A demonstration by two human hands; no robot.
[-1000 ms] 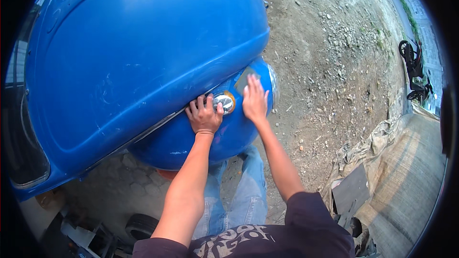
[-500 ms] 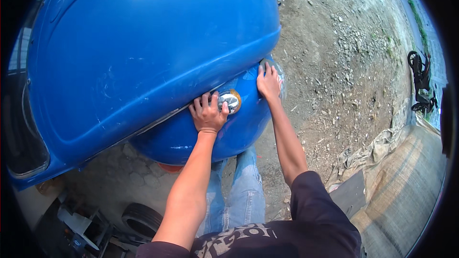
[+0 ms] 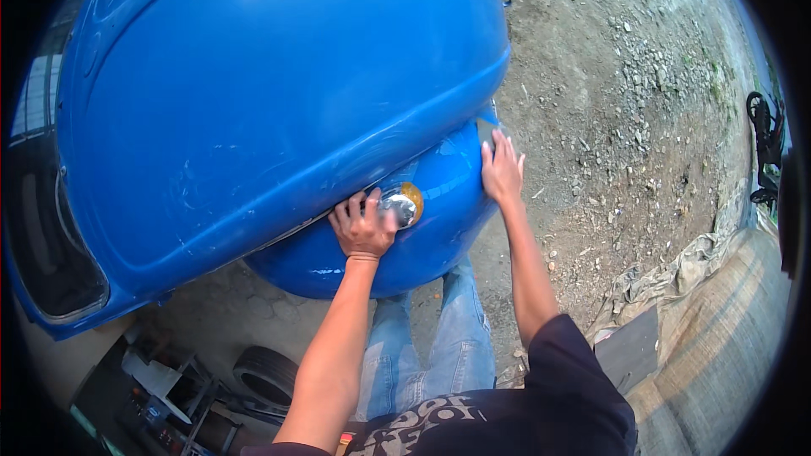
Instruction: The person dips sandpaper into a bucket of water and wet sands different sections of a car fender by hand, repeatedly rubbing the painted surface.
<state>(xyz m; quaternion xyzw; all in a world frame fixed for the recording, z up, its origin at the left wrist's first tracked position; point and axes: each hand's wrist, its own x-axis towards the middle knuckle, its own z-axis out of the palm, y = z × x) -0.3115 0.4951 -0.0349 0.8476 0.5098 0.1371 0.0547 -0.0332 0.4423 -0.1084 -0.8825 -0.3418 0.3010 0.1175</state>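
A blue car fender [image 3: 372, 266] curves out under the car's large blue hood [image 3: 279, 93]. On its top sits a chrome lamp [image 3: 399, 205] with an amber end. My left hand [image 3: 361, 226] rests on the fender right beside this lamp, fingers bent and apart, its thumb side blurred against the chrome. Further right, my right hand [image 3: 503, 167] lies along the fender's outer edge with fingers stretched out. By its fingertips is something greyish, too small to make out. The palms' undersides are hidden.
A dark tire [image 3: 266, 374] and a metal rack [image 3: 182, 388] stand at lower left. Stony ground [image 3: 608, 118] stretches to the right, with a dark motorcycle [image 3: 765, 148] at the far edge. A tan tarp [image 3: 718, 329] covers something at lower right.
The view has shifted a little. My right hand has slid from the fender's top toward its outer edge. My left hand stays beside the chrome lamp.
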